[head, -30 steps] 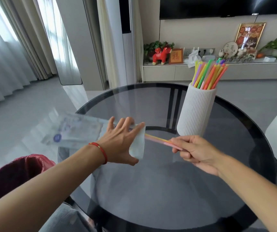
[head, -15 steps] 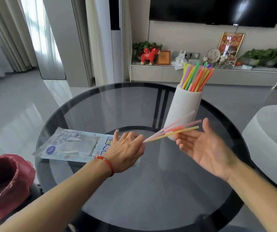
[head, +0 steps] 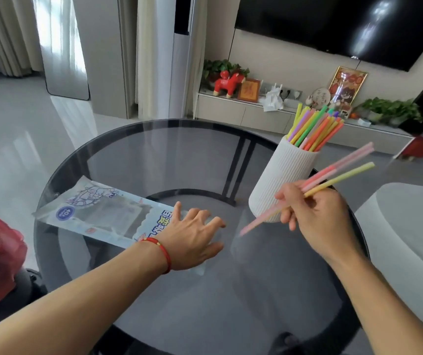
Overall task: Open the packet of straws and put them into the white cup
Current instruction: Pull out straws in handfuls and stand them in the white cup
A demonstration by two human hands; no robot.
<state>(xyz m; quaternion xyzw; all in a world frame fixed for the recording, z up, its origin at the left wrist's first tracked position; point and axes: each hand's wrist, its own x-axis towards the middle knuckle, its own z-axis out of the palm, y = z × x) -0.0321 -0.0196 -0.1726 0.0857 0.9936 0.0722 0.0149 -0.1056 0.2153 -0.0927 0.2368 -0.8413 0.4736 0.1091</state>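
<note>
Now gripping the last few straws (head: 333, 176) in right hand (head: 315, 213), lifted clear beside white cup (head: 282, 180). Left hand (head: 192, 237) pressing flat, fingers spread, on emptied-looking packet (head: 97, 213), lying on counter (head: 205, 303). Nearing the drop-in.

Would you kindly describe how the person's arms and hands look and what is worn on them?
Both forearms are bare, with no sleeves showing in the frame. The left hand has a thin red cord bracelet round its wrist, with a small gold-coloured bead on it. The right hand and its wrist carry nothing: no ring, watch or glove shows.
</note>
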